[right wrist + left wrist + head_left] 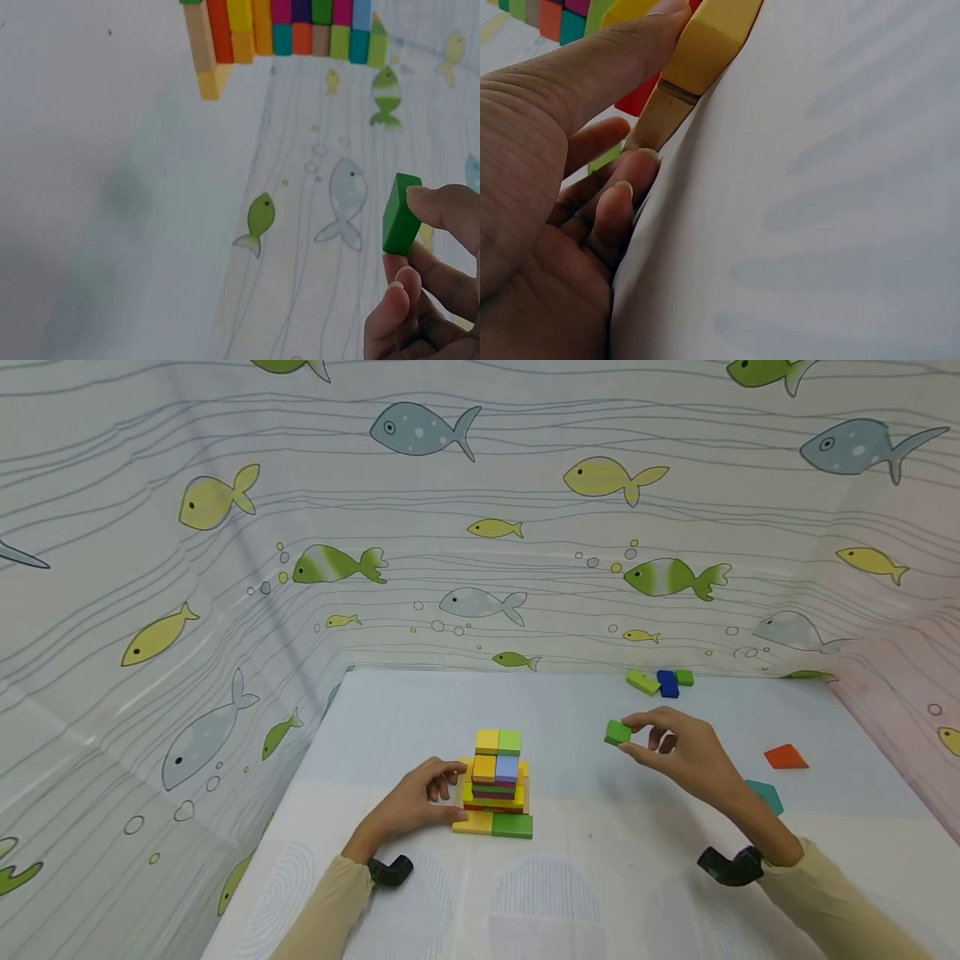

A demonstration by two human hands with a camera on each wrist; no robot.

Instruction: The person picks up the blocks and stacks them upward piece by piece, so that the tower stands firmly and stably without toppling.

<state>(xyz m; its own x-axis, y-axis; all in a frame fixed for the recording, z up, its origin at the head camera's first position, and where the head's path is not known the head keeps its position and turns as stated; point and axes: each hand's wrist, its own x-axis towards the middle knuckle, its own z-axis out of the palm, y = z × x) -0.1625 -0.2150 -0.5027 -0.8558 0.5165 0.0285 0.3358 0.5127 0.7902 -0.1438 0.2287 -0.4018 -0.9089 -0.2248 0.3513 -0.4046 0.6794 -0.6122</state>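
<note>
Between the thumb and fingers of my right hand [678, 747], a small green block [618, 732] is held above the table, right of the tower; the right wrist view shows this green block [402, 214] tilted upright in the pinch. My left hand [427, 793] grips the left side of a layered block tower [497, 768], thumb at the near corner and curled fingers further back. In the left wrist view the thumb presses a yellow block [712, 45] while fingertips lie by a plain wooden block [660, 116]. Many colours stack up in the tower, with yellow and green blocks on top.
Further back lie a light green block [642, 682], a dark blue block [667, 684] and another green block [684, 677]. An orange-red piece [786, 757] lies at the right, and a teal piece [765, 795] is partly behind the right forearm. Fish-printed cloth walls [480, 560] enclose the table.
</note>
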